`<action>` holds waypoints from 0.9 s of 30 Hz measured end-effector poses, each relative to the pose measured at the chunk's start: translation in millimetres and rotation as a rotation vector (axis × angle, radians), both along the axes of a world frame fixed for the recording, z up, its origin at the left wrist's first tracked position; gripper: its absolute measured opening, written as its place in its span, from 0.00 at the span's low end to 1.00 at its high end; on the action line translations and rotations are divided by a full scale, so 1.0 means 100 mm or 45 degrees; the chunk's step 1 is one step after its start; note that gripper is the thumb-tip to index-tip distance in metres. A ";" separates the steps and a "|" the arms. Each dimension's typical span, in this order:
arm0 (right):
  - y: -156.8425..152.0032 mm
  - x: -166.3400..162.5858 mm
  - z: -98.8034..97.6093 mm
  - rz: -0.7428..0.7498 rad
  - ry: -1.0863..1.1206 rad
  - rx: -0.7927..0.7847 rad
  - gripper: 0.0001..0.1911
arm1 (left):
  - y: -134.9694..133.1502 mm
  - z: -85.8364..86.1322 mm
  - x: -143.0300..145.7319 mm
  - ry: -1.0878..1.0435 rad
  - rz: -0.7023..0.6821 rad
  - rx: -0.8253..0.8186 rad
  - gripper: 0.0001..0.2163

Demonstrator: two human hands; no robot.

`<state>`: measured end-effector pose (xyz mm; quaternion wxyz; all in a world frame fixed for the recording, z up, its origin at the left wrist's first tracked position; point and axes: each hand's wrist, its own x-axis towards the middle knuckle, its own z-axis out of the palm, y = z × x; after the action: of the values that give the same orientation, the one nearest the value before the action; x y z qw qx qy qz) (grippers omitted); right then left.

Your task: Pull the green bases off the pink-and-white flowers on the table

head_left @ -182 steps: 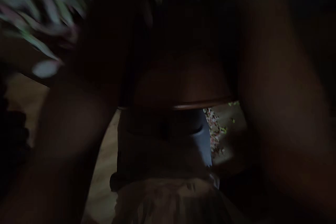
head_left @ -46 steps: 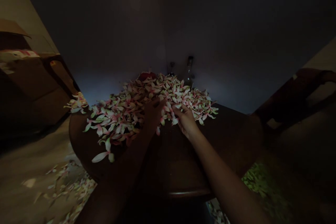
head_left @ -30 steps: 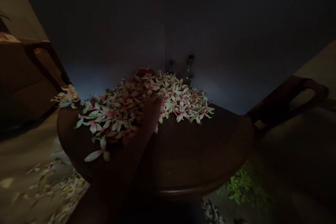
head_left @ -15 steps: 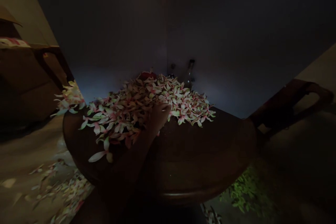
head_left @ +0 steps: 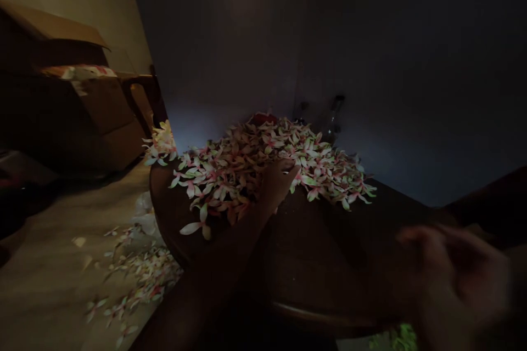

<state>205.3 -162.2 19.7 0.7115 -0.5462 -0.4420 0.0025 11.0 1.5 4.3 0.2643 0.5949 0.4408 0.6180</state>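
Note:
A wide heap of pinkish-white, green-tipped flowers (head_left: 230, 173) covers the far and left part of a dark round table (head_left: 329, 263). At the front of this heap is my left hand (head_left: 282, 178), its fingers curled together against a flower (head_left: 302, 178) at their tips. The dim light hides exactly how the fingers meet it. My right hand (head_left: 457, 269) hovers over the table's right side, apart from the heap. Its fingers look bent but are smeared by motion, so whether they hold anything cannot be made out.
Grey panels (head_left: 230, 38) meet in a corner behind the table. A small glass bottle (head_left: 334, 118) stands behind the heap. More flowers (head_left: 148, 274) lie on the floor at left near a clear plastic bag (head_left: 145, 214). Green leafy bits (head_left: 403, 337) show below. Cardboard boxes (head_left: 111, 104) stand at left.
My right hand has come into view at the lower right. The view has turned left, so the table and heap appear further right. My left hand stays at the same part of the heap.

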 end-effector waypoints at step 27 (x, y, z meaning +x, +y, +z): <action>1.43 -0.41 -0.32 1.099 -0.054 -0.318 0.20 | -0.01 0.03 -0.04 0.360 -0.420 -0.008 0.09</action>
<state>164.1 -18.9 -12.7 0.5646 -0.3936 -0.6403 0.3412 7.3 0.8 7.1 0.2993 0.7391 0.3721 0.4752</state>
